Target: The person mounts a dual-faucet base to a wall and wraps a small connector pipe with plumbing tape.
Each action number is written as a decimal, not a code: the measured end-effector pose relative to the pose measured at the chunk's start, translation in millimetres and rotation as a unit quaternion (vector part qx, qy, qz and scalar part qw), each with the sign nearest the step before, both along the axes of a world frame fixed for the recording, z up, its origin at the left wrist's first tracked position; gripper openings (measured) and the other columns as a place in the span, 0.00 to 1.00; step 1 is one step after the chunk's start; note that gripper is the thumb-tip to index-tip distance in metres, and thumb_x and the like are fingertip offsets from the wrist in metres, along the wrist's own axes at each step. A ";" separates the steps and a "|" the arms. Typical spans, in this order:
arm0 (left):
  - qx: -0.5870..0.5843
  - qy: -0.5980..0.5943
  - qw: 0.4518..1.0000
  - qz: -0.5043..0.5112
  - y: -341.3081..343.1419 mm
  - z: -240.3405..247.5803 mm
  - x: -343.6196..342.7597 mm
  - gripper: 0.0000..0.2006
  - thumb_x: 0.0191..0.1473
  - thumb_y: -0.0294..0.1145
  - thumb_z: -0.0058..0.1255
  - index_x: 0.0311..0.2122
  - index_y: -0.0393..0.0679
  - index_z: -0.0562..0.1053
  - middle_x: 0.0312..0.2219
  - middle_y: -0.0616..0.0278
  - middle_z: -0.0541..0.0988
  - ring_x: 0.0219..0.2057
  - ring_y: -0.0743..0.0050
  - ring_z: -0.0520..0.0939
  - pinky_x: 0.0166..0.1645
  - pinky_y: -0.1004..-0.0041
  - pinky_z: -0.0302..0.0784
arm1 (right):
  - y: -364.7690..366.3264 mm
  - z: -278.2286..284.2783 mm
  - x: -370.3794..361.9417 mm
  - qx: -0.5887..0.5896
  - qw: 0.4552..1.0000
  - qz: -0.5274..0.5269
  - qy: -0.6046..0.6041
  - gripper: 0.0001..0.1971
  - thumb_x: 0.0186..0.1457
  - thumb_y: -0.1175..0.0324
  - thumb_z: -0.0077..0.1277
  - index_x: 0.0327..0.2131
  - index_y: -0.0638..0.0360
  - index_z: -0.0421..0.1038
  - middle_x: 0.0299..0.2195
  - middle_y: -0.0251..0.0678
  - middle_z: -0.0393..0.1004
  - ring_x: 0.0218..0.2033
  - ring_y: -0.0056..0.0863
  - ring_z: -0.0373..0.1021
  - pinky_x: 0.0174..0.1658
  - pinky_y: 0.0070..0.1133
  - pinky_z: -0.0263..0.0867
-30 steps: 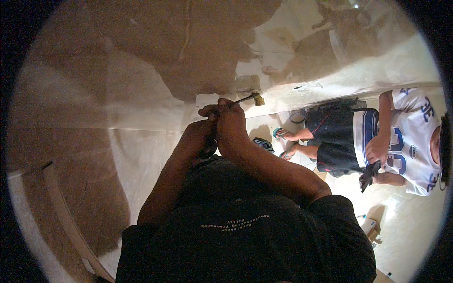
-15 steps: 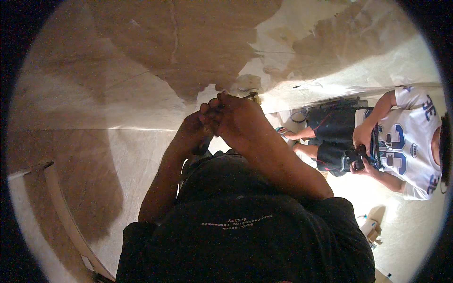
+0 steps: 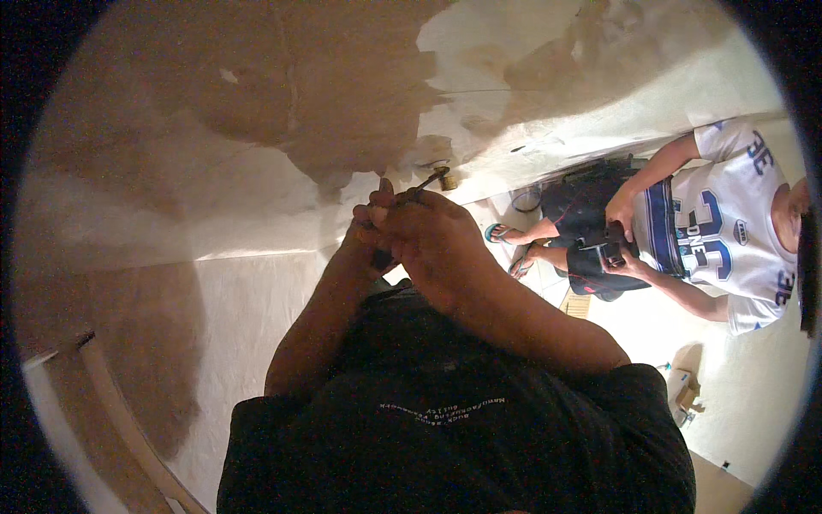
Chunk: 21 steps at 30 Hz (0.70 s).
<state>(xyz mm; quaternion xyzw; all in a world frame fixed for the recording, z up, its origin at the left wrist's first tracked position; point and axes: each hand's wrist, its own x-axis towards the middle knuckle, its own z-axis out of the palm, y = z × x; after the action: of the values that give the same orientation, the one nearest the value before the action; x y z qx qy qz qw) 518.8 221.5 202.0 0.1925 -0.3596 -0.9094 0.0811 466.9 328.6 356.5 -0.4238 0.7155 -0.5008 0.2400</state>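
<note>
My two hands meet in front of my chest, close to the wall. The right hand (image 3: 441,236) is closed, with a thin dark rod (image 3: 428,182) sticking out past its knuckles towards a brass-coloured fitting (image 3: 448,180) at the wall. Curled up against it, my left hand (image 3: 366,233) is closed too, and what its fingers hold is hidden. A dark thing (image 3: 382,259) shows between the wrists, too shadowed to name. Whether the rod's tip touches the fitting or passes behind it, I cannot tell.
The beige wall (image 3: 257,206) carries large brown shadows or patches. A person in a white jersey (image 3: 715,223) stands at right, holding a dark device (image 3: 612,248). A cardboard box (image 3: 687,396) lies behind. A curved pale strip (image 3: 120,403) runs along lower left.
The whole view has shifted slightly. My hands have drawn a little back from the wall, so more of the rod shows. One finger or thumb now points up.
</note>
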 end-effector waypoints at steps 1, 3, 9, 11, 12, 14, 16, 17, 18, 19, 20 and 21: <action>-0.023 0.001 1.000 0.016 -6.0 -5.6 1.6 0.15 0.60 0.42 0.50 0.44 0.43 0.74 0.39 0.64 0.78 0.43 0.71 0.78 0.44 0.68 0.76 | 0.3 5.5 0.0 0.078 0.972 0.037 0.218 0.09 0.58 0.68 0.51 0.39 0.59 0.76 0.37 0.41 0.78 0.39 0.41 0.74 0.44 0.31 0.70; -0.190 0.028 0.981 0.032 -15.2 -14.0 3.0 0.14 0.60 0.43 0.49 0.44 0.44 0.74 0.39 0.64 0.78 0.43 0.71 0.78 0.44 0.68 0.76 | -3.0 -7.2 4.9 0.007 0.997 -0.007 -0.082 0.09 0.57 0.67 0.52 0.38 0.60 0.76 0.35 0.42 0.78 0.38 0.40 0.74 0.44 0.30 0.70; 0.157 0.045 0.979 -0.125 -24.2 69.1 14.1 0.24 0.58 0.46 0.52 0.52 0.38 0.70 0.40 0.56 0.78 0.39 0.66 0.79 0.43 0.66 0.77 | 3.4 7.1 -4.7 -0.005 0.993 0.019 -0.117 0.13 0.54 0.68 0.57 0.36 0.71 0.72 0.31 0.44 0.78 0.33 0.30 0.76 0.39 0.25 0.72; 0.162 0.001 0.975 -0.154 -27.9 66.1 19.5 0.22 0.60 0.44 0.51 0.53 0.39 0.70 0.37 0.60 0.79 0.35 0.72 0.81 0.36 0.74 0.78 | -2.5 18.5 4.3 0.037 0.929 -0.078 -0.360 0.12 0.50 0.66 0.61 0.30 0.67 0.75 0.24 0.44 0.78 0.29 0.31 0.77 0.34 0.25 0.72; 0.124 0.032 0.985 -0.116 -29.3 51.8 24.4 0.22 0.60 0.43 0.51 0.53 0.38 0.70 0.38 0.59 0.79 0.34 0.73 0.80 0.34 0.75 0.78 | -6.6 23.9 7.9 0.034 0.923 -0.113 -0.367 0.12 0.49 0.66 0.62 0.30 0.68 0.75 0.24 0.44 0.79 0.29 0.32 0.77 0.33 0.25 0.72; 0.089 0.062 0.991 -0.080 -26.5 50.2 28.2 0.22 0.60 0.43 0.51 0.54 0.38 0.70 0.38 0.59 0.79 0.34 0.74 0.80 0.32 0.75 0.77 | -8.9 28.8 9.9 0.032 0.914 -0.151 -0.374 0.13 0.49 0.66 0.62 0.30 0.68 0.75 0.24 0.44 0.79 0.28 0.33 0.78 0.32 0.26 0.72; 0.039 0.056 0.997 -0.041 -15.8 69.3 28.5 0.24 0.60 0.43 0.50 0.55 0.37 0.68 0.38 0.60 0.79 0.33 0.75 0.80 0.29 0.77 0.76 | -7.0 27.1 9.4 0.089 0.946 -0.158 -0.270 0.19 0.51 0.66 0.62 0.41 0.67 0.68 0.24 0.38 0.76 0.26 0.29 0.75 0.28 0.22 0.71; 0.040 0.053 0.997 -0.040 -13.0 81.2 29.6 0.24 0.60 0.43 0.50 0.55 0.37 0.68 0.38 0.60 0.79 0.33 0.75 0.80 0.29 0.77 0.76 | -5.0 29.6 10.6 0.091 0.945 -0.157 -0.272 0.19 0.51 0.66 0.62 0.41 0.67 0.68 0.24 0.38 0.76 0.26 0.29 0.75 0.28 0.22 0.71; 0.015 0.011 0.999 -0.036 -11.3 95.8 29.3 0.25 0.59 0.42 0.51 0.56 0.37 0.67 0.38 0.60 0.79 0.33 0.75 0.80 0.29 0.77 0.77 | -2.9 34.5 10.9 0.084 0.979 -0.158 -0.092 0.17 0.50 0.67 0.63 0.40 0.64 0.69 0.27 0.39 0.76 0.26 0.29 0.75 0.28 0.21 0.71; -0.010 -0.032 0.999 -0.032 -10.3 102.5 29.8 0.26 0.59 0.42 0.52 0.57 0.37 0.66 0.39 0.60 0.78 0.33 0.74 0.80 0.30 0.77 0.77 | -1.7 36.8 11.4 0.074 0.981 -0.154 0.091 0.16 0.49 0.67 0.63 0.40 0.61 0.70 0.29 0.39 0.76 0.27 0.29 0.75 0.28 0.21 0.70; -0.010 -0.033 0.999 -0.031 -9.7 83.3 28.3 0.26 0.59 0.42 0.52 0.57 0.37 0.66 0.39 0.60 0.78 0.33 0.74 0.80 0.30 0.77 0.77 | -2.3 30.5 12.0 0.022 0.978 -0.134 0.158 0.15 0.46 0.69 0.62 0.39 0.55 0.72 0.35 0.37 0.74 0.32 0.31 0.75 0.31 0.24 0.71; -0.012 -0.028 0.999 -0.034 -9.8 67.7 26.1 0.26 0.59 0.42 0.52 0.57 0.37 0.66 0.39 0.60 0.78 0.33 0.74 0.80 0.30 0.77 0.77 | -5.4 33.0 10.8 0.022 0.979 -0.131 0.158 0.15 0.46 0.69 0.62 0.39 0.55 0.72 0.35 0.37 0.74 0.32 0.31 0.75 0.31 0.24 0.71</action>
<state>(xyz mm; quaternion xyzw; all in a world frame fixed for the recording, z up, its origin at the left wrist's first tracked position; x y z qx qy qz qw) 544.9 211.7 269.7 0.2048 -0.3787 -0.9016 0.0420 477.7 323.2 389.6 -0.3950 0.8043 -0.4390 0.0657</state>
